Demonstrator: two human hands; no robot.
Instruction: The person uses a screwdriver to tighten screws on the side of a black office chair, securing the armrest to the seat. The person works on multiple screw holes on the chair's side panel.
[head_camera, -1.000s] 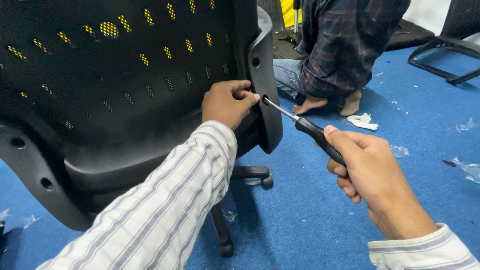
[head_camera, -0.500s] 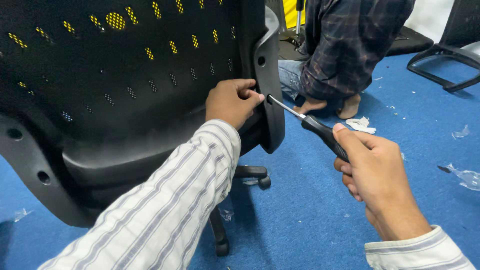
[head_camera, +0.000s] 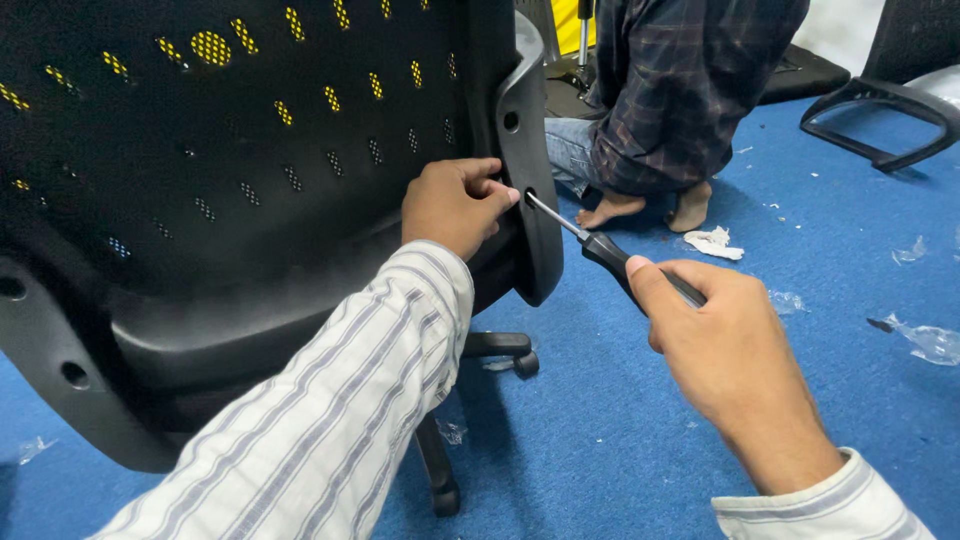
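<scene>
Gripping a black-handled screwdriver (head_camera: 610, 252), the right hand (head_camera: 735, 360) angles its tip into the office chair's frame (head_camera: 530, 180) at centre — left hand (head_camera: 455, 205), fingers curled, pinches beside the hole.

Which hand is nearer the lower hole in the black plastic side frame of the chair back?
Left. The left hand has its fingertips right beside the hole. The right hand is back along the black-handled screwdriver, gripping its handle.

Blue carpet (head_camera: 620, 440) underfoot, strewn with scraps of clear plastic wrap (head_camera: 930, 342) and a crumpled white paper (head_camera: 715, 242) on the right. Far right, a black chair base (head_camera: 880, 110); far centre, a seated person in a dark plaid shirt (head_camera: 690, 90), barefoot.
</scene>
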